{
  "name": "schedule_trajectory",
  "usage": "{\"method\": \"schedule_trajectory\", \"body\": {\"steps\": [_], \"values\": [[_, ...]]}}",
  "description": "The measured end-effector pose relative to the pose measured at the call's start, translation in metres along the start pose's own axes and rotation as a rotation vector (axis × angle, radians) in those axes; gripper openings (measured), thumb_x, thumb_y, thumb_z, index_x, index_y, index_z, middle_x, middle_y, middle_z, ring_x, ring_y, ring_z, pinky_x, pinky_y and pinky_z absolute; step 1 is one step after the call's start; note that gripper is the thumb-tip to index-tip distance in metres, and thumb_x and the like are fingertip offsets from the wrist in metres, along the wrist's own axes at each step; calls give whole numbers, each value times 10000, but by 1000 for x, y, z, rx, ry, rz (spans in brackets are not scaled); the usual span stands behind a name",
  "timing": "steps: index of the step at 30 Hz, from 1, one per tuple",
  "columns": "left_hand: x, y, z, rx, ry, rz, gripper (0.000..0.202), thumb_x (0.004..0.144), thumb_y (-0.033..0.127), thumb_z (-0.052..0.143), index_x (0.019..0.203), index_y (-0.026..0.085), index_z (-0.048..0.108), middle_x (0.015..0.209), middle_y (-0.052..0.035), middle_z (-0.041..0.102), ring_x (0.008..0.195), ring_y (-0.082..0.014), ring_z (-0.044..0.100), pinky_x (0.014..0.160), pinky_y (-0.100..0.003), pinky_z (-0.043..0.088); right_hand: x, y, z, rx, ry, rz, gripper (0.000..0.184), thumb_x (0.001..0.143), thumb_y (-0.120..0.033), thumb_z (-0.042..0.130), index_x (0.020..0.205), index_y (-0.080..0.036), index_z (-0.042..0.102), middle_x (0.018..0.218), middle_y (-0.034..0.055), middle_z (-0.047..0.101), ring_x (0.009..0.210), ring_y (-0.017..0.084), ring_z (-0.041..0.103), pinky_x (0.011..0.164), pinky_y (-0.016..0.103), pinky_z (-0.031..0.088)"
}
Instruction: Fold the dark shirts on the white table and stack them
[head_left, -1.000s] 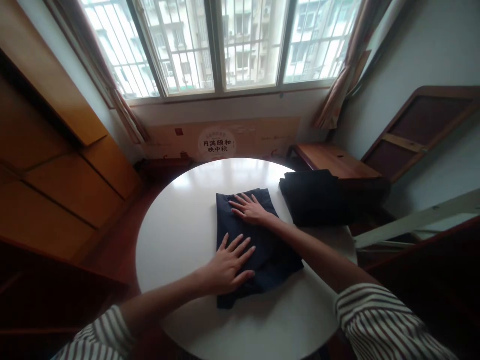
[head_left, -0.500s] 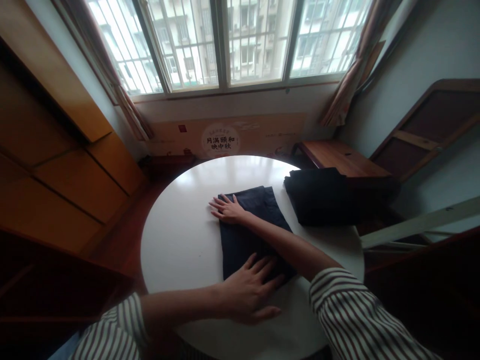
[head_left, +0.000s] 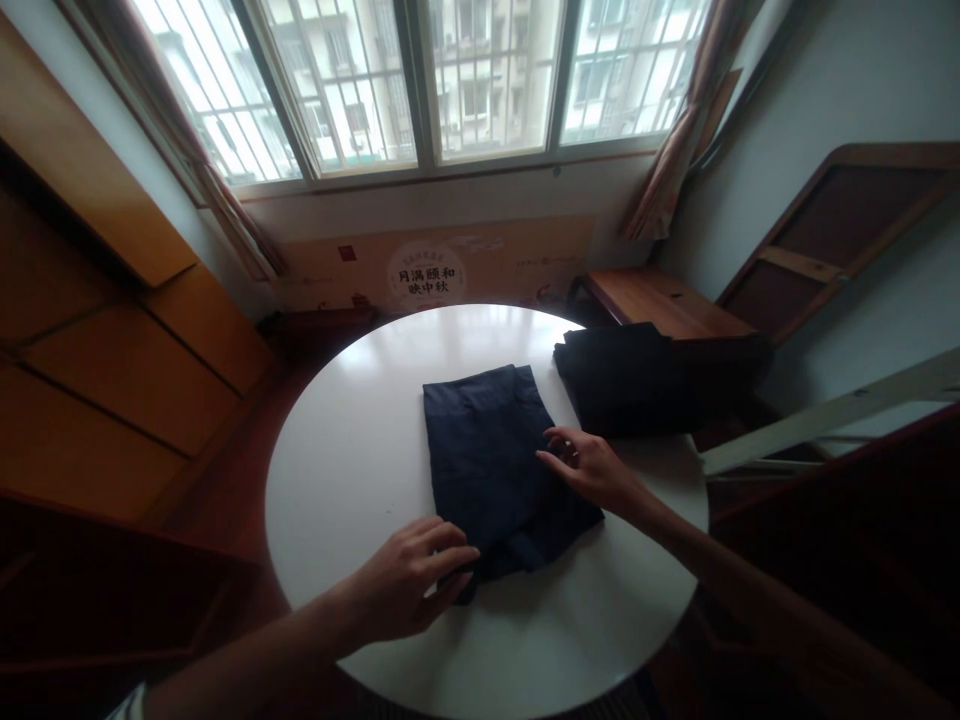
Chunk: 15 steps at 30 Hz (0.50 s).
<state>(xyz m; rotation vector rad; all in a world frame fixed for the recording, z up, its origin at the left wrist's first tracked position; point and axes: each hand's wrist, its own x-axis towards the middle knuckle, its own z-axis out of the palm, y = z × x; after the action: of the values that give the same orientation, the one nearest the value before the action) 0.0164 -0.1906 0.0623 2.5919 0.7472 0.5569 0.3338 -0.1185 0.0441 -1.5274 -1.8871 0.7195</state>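
A folded dark navy garment (head_left: 487, 455) lies flat in the middle of a round white table (head_left: 352, 470). My left hand (head_left: 409, 580) rests at the garment's near left corner, its fingers curled over the cloth edge. My right hand (head_left: 589, 468) hovers at the garment's right edge, fingers loosely spread and pointing left, holding nothing. A second folded black garment (head_left: 626, 380) sits at the table's far right edge.
A wooden bench (head_left: 660, 305) stands behind the table on the right. Orange wooden cabinets (head_left: 112, 340) line the left wall. A printed cardboard panel (head_left: 427, 270) leans under the barred window. A framed board (head_left: 840, 240) leans on the right wall.
My right hand left the garment's far left corner and pulled back to its right edge. My left hand shifted left to the near left corner and curled onto the cloth.
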Motion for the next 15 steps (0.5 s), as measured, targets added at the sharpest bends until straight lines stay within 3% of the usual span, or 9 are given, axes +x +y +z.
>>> {"method": "schedule_trajectory", "body": {"steps": [3, 6, 8, 12, 15], "values": [[25, 4, 18, 66, -14, 11, 386, 945, 306, 516, 1305, 173, 552, 1115, -137, 617, 970, -243, 581, 887, -420, 512, -3, 2, 2, 260, -80, 230, 639, 707, -458, 759, 1224, -168, 523, 825, 28, 651, 591, 151, 600, 530, 269, 481], [50, 7, 35, 109, -59, 20, 617, 879, 470, 604, 1399, 166, 472, 1206, -162, 568, 1085, -298, 531, 965, -494, 466, 1, -3, 5, 433, -126, 233, 653, 708, -425, 720, 1254, -183, 456, 608, -87, 521, 482, 120, 524, 444, 223, 416], [58, 9, 43, 112, -81, 50, 640, 869, 489, 611, 1413, 189, 462, 1265, -166, 535, 1169, -317, 492, 1026, -521, 416, 1, -3, 3, 461, -125, 203, 603, 726, -397, 677, 1251, -204, 450, 563, -122, 443, 427, 104, 470, 402, 206, 376], [51, 14, 41, 26, -49, 99, 433, 935, 359, 533, 1344, 216, 521, 1275, -140, 543, 1212, -282, 487, 1104, -519, 346, -2, 7, -4, 358, -97, 137, 406, 740, -333, 651, 1111, -188, 571, 559, -91, 460, 467, 105, 470, 423, 203, 369], [40, 1, 27, -82, 109, -87, 308, 967, 241, 452, 1251, 230, 572, 1188, -112, 571, 1128, -230, 547, 1038, -436, 440, 5, 16, -8, 231, 22, 122, 324, 730, -320, 696, 1009, -166, 639, 784, 32, 629, 670, 151, 593, 545, 233, 472]]}}
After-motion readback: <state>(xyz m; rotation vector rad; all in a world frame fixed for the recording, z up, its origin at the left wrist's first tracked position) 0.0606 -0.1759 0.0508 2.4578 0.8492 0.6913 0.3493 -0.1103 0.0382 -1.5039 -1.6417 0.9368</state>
